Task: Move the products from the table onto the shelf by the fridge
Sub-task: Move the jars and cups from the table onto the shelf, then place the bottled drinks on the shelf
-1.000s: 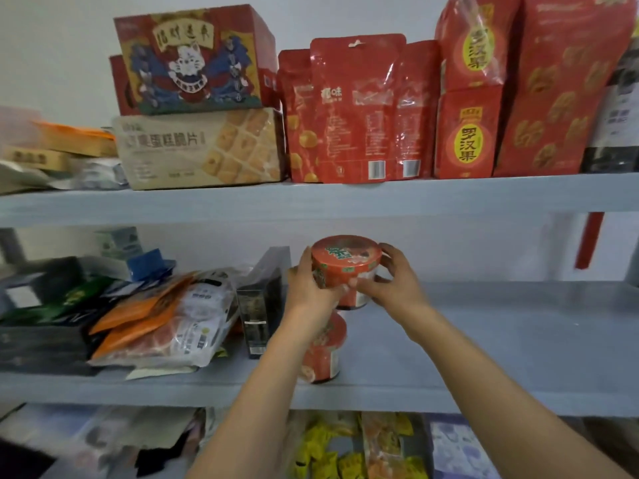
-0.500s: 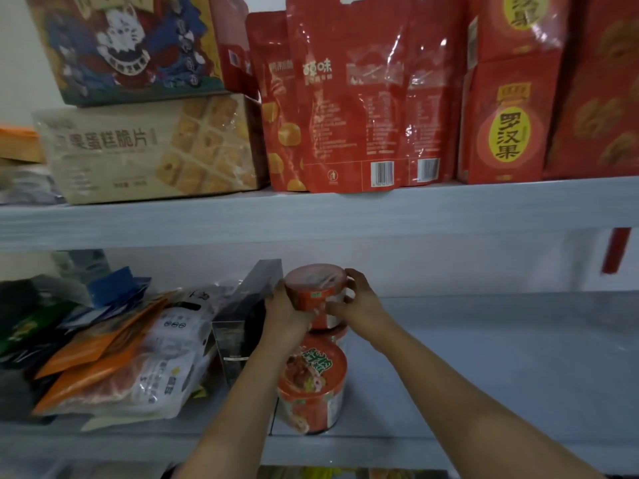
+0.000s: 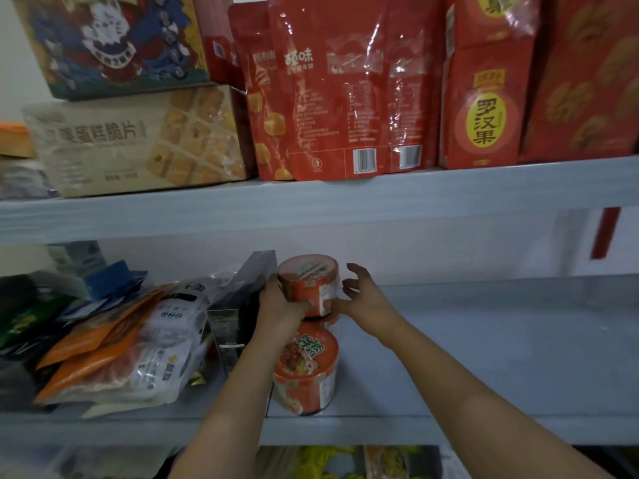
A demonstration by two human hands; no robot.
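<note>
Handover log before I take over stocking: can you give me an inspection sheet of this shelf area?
Surface: grey middle shelf, products on its left half.
Job's things: top noodle cup, apparently stacked on a mostly hidden cup; front noodle cup upright near the edge.
Clutter: snack bags piled left; dark box beside the cups.
Hands: left hand grips the top noodle cup; right hand open beside it, fingers spread.
Cables: nothing seen.
Surroundings: red pouches and boxes on the upper shelf.
</note>
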